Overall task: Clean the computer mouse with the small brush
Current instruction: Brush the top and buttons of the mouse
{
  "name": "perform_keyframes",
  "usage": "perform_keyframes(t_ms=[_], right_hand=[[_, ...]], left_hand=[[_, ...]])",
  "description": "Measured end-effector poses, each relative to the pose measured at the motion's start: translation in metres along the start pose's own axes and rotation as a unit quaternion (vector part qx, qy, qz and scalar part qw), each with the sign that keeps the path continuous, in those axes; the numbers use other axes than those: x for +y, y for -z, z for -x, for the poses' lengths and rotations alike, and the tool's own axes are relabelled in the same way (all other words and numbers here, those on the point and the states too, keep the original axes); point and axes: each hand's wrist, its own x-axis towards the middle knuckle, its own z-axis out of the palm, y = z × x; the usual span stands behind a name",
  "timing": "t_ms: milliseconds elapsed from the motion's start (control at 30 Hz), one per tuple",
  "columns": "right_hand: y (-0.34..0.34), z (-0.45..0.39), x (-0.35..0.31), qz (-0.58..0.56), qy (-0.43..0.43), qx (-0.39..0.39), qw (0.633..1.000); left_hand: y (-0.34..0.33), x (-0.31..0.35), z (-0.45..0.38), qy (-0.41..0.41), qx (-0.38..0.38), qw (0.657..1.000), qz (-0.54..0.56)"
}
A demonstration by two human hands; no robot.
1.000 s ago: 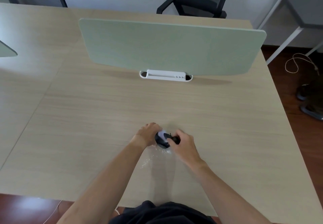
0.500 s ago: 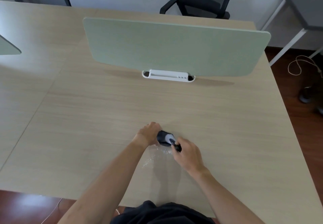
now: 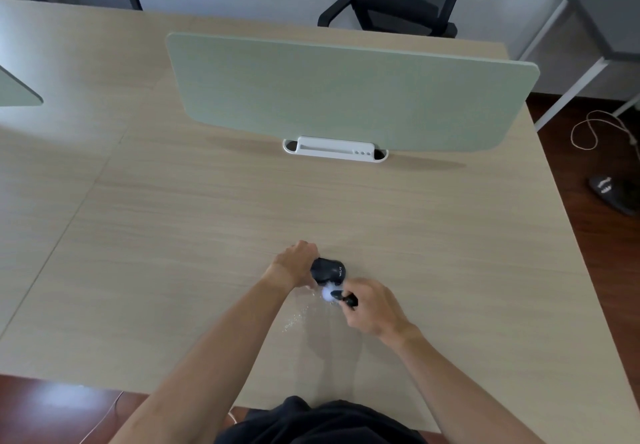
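1. Computer mouse (image 3: 327, 271): on the table (image 3: 173, 236), well in front of the green divider (image 3: 346, 94); left hand (image 3: 294, 263) clasps it.
2. Small brush (image 3: 337, 295): pinched in right hand (image 3: 372, 308), bristles at the mouse's near edge.
3. Risk: loose grip lets the mouse skid; white debris (image 3: 294, 319) may scatter further.

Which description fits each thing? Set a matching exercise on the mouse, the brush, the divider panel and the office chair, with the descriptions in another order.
Things:
1. mouse
2. brush
3. divider panel
4. office chair

Descriptions:
A. pale green, upright on the desk
B. black, behind the desk's far edge
C. black, gripped in the left hand
D. white bristles, held in the right hand

Pairs: 1-C, 2-D, 3-A, 4-B
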Motion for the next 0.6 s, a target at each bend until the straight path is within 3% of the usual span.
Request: perform_keyframes(t_ms=[200,300,433,600], right_hand=[[0.001,-0.005,-0.011,0.034,-0.052,0.058,0.996],[-0.001,-0.002,-0.014,-0.004,-0.039,0.072,0.997],[-0.007,0.003,-0.015,-0.041,0.007,-0.003,0.999],[-0.002,0.003,-0.001,-0.018,-0.077,0.086,0.993]], left_hand=[[0.004,-0.001,0.002,0.016,-0.01,1.0,0.001],[0.003,-0.001,0.002,0.017,-0.015,1.0,-0.007],[0.003,-0.001,0.002,0.019,-0.016,1.0,-0.003],[0.001,-0.003,0.003,0.019,-0.011,1.0,-0.009]])
